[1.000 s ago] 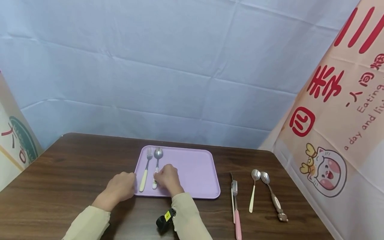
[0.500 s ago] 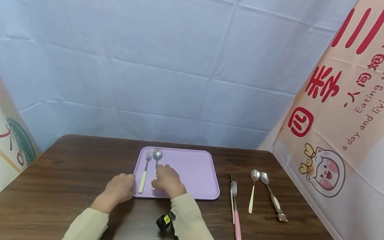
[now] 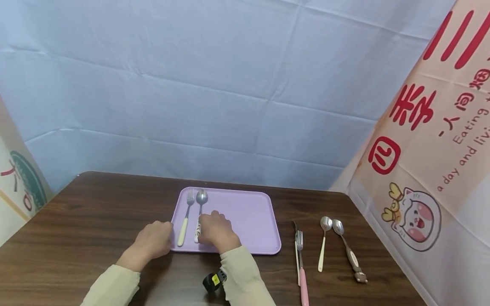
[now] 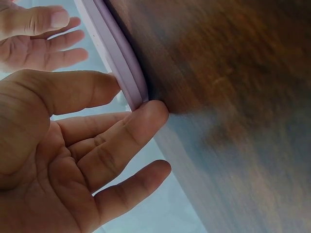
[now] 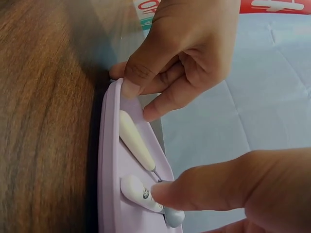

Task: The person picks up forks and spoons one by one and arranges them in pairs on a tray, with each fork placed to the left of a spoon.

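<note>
Dark wooden counter [image 3: 95, 221] carried a purple tray [image 3: 249, 221]; left hand [image 3: 153, 240] pinched its edge, right hand [image 3: 214, 229] pressed a spoon [image 3: 200, 212] with relaxed fingers; banner [image 3: 440, 140] read "Eating".

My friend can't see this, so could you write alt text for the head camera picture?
A person's right hand touches a spoon lying beside a fork on a purple tray, while the left hand holds the tray's edge. More cutlery lies on the wooden table.

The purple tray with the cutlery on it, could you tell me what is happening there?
A person's left hand grips the near left edge of the purple tray. Their right hand touches the white-handled spoon, lying on the tray beside a cream-handled fork. More cutlery lies on the table to the right.
</note>
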### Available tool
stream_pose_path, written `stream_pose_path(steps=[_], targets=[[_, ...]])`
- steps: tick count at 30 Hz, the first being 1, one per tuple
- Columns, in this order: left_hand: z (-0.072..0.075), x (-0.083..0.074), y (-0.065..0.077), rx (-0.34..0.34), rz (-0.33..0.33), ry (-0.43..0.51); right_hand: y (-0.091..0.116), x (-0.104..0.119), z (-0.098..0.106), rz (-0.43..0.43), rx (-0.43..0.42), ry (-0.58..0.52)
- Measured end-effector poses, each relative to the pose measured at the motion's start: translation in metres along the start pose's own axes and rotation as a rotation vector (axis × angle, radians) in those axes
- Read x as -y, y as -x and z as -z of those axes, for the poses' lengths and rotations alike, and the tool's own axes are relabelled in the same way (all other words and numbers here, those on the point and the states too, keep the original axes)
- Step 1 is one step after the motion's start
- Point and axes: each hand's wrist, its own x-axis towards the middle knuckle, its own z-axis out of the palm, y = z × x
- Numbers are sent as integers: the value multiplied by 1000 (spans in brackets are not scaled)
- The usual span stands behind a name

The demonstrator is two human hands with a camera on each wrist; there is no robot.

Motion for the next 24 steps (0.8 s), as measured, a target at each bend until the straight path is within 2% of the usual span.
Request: stream_pose_path(steps=[12, 24], targets=[[-1, 1, 0, -11, -7, 5, 9, -14, 3, -38, 1, 3], [-1, 1, 1, -5, 4, 25, 31, -46, 15, -100, 0, -20]])
